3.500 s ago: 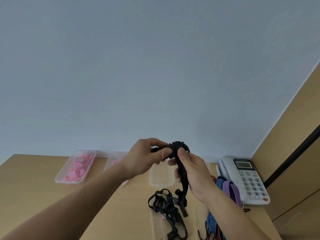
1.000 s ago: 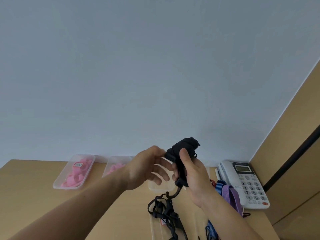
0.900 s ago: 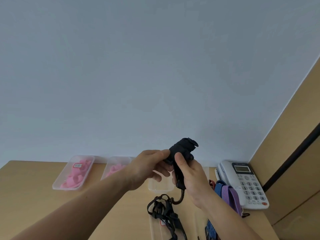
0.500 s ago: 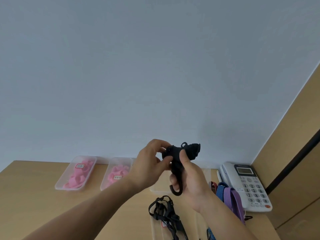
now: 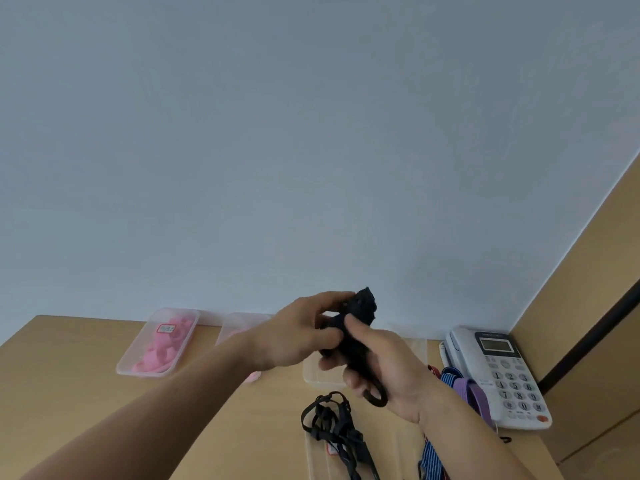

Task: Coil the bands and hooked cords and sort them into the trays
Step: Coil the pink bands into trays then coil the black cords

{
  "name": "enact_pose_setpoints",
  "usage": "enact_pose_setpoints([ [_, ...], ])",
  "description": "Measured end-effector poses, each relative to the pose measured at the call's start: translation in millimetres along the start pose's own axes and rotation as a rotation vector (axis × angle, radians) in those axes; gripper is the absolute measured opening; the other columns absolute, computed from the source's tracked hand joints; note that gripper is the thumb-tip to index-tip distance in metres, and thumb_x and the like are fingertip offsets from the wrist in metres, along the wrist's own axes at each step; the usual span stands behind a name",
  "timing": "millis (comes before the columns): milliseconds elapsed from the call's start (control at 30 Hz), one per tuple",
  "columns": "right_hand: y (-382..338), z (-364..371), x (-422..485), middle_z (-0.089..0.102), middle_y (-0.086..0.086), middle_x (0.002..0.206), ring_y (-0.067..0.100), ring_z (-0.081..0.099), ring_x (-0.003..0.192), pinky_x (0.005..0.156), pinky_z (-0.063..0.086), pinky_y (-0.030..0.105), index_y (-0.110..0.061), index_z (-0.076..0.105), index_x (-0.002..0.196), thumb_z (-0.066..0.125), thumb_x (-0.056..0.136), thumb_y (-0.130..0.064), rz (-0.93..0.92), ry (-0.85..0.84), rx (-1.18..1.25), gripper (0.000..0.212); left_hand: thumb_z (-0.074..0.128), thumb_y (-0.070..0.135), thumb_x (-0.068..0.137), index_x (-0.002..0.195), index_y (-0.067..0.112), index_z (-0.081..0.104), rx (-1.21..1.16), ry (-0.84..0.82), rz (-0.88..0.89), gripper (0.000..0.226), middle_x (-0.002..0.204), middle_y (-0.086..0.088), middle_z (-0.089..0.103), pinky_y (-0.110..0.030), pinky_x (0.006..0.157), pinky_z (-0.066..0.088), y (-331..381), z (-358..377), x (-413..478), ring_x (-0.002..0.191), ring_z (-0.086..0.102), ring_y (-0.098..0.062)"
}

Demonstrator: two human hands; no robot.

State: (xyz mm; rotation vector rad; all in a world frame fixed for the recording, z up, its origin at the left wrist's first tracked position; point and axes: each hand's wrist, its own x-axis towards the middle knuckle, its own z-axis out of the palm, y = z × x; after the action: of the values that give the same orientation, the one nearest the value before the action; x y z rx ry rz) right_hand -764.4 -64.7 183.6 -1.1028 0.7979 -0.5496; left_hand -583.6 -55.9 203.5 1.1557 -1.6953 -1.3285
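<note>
Nearest the viewer, at the bottom edge, a tangle of loose black straps (image 5: 332,427) lies on a wooden desk (image 5: 69,393), partly over a clear tray (image 5: 317,459) w/ a small red-and-white label. Just right of it, a blue-striped cord (image 5: 429,455) runs off the bottom of the frame.

Above the desk, mid-frame, two bare forearms reach in & meet. The right hand (image 5: 388,368) is clenched around a coiled black hooked cord (image 5: 356,337): thumb pressed on the front of the bundle, fingers curled behind. The cord's curved black hook (image 5: 375,398) hangs out below the palm. The left hand (image 5: 298,334) is closed on the same bundle from the left side, fingertips pinching its upper part, thumb under. The coil is held in the air, off the desk, over a clear tray (image 5: 417,344) that sits beneath the hands; contents can't be made out.

Right of the hands, purple bands (image 5: 471,396) & more striped cord lie beside a white desk phone (image 5: 498,375) w/ keypad & small display.

Further back on the left, two clear trays sit side by side near the wall: the left tray (image 5: 156,341) holds pink coiled bands (image 5: 162,351) & carries a red-and-white label; the second tray (image 5: 239,323) is mostly hidden by the left arm, w/ a bit of pink showing.

Behind everything, a plain pale blue wall (image 5: 311,150); a tan wood panel (image 5: 588,289) w/ a dark strip stands at far right.
</note>
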Motion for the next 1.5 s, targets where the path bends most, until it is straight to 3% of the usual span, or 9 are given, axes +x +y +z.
enact_pose_setpoints([
  [133, -2, -2, -2, 0.065, 0.032, 0.110, 0.029, 0.065, 0.074, 0.062, 0.050, 0.033, -0.005, 0.064, 0.122, 0.056, 0.092, -0.039, -0.120, -0.007, 0.150, 0.046, 0.054, 0.006, 0.079, 0.132, 0.020, 0.057, -0.159, 0.199, 0.040, 0.056, 0.123, -0.003, 0.066, -0.026, 0.075, 0.053, -11, -3, 3, 0.093, 0.069, -0.017],
  [233, 3, -6, 0, 0.065, 0.031, 0.114, 0.041, 0.069, 0.088, 0.068, 0.053, 0.037, -0.007, 0.050, 0.134, 0.051, 0.092, -0.018, -0.253, 0.106, 0.162, 0.044, 0.056, 0.006, 0.078, 0.127, 0.016, 0.061, -0.294, 0.312, 0.049, 0.051, 0.121, -0.009, 0.066, -0.047, 0.091, 0.053, -14, -5, 6, 0.104, 0.068, -0.036],
  [400, 8, -4, -4, 0.068, 0.004, 0.121, 0.028, 0.068, 0.106, 0.084, 0.053, 0.030, -0.017, 0.048, 0.138, 0.062, 0.081, -0.013, -0.389, 0.056, -0.192, 0.059, 0.056, 0.006, 0.077, 0.124, 0.009, 0.063, -0.428, 0.384, 0.002, 0.048, 0.117, -0.020, 0.066, -0.047, 0.089, 0.054, -14, -7, 11, 0.096, 0.066, -0.031],
  [533, 13, -5, -5, 0.067, -0.006, 0.124, 0.020, 0.065, 0.110, 0.095, 0.052, 0.033, -0.027, 0.037, 0.146, 0.086, 0.070, -0.034, -0.339, 0.028, -0.486, 0.090, 0.044, -0.006, 0.094, 0.119, 0.000, 0.064, -0.547, 0.408, -0.043, 0.033, 0.107, -0.022, 0.069, -0.036, 0.077, 0.058, -18, -8, 11, 0.091, 0.068, -0.029],
  [700, 12, -3, 8, 0.074, -0.008, 0.083, 0.006, 0.068, 0.069, 0.066, 0.052, 0.019, -0.034, 0.067, 0.109, 0.062, 0.094, -0.029, -0.496, 0.320, -0.568, 0.017, 0.056, 0.003, 0.080, 0.115, 0.009, 0.070, -0.547, 0.367, -0.036, 0.039, 0.111, -0.024, 0.067, -0.044, 0.088, 0.048, -23, -4, 5, 0.095, 0.063, -0.032],
  [900, 2, -4, 20, 0.065, 0.003, 0.059, 0.014, 0.054, 0.049, 0.051, 0.045, 0.025, -0.003, 0.068, 0.080, 0.055, 0.077, -0.063, -0.384, 0.299, -0.379, 0.062, 0.054, 0.001, 0.076, 0.125, 0.010, 0.064, -0.556, 0.277, 0.025, 0.050, 0.115, -0.027, 0.065, -0.046, 0.084, 0.047, -27, -9, -3, 0.093, 0.061, -0.037],
  [1133, 8, 19, 45, 0.045, 0.008, 0.046, 0.019, 0.037, 0.038, 0.041, 0.035, 0.026, -0.015, 0.054, 0.049, 0.066, 0.063, -0.069, -0.174, 0.405, -0.016, 0.057, 0.052, -0.001, 0.074, 0.134, 0.013, 0.053, -0.561, 0.282, 0.103, 0.061, 0.135, -0.019, 0.053, -0.050, 0.087, 0.045, -30, -12, -16, 0.096, 0.062, -0.038],
  [1367, 13, 38, 61, 0.050, 0.002, 0.046, 0.014, 0.041, 0.040, 0.049, 0.037, 0.030, -0.008, 0.064, 0.084, 0.074, 0.078, -0.043, -0.340, 0.653, -0.014, 0.037, 0.059, 0.003, 0.078, 0.135, 0.017, 0.050, -0.590, 0.340, 0.081, 0.060, 0.133, 0.001, 0.060, -0.056, 0.097, 0.049, -41, -15, -23, 0.106, 0.066, -0.035],
  [1500, 19, 50, 68, 0.066, -0.003, 0.067, 0.010, 0.058, 0.061, 0.056, 0.043, 0.016, -0.016, 0.068, 0.074, 0.059, 0.095, -0.034, -0.395, 0.762, -0.368, 0.029, 0.061, 0.004, 0.078, 0.129, 0.030, 0.050, -0.408, 0.424, 0.082, 0.058, 0.116, 0.017, 0.067, -0.026, 0.070, 0.056, -45, -21, -22, 0.089, 0.072, -0.024],
])
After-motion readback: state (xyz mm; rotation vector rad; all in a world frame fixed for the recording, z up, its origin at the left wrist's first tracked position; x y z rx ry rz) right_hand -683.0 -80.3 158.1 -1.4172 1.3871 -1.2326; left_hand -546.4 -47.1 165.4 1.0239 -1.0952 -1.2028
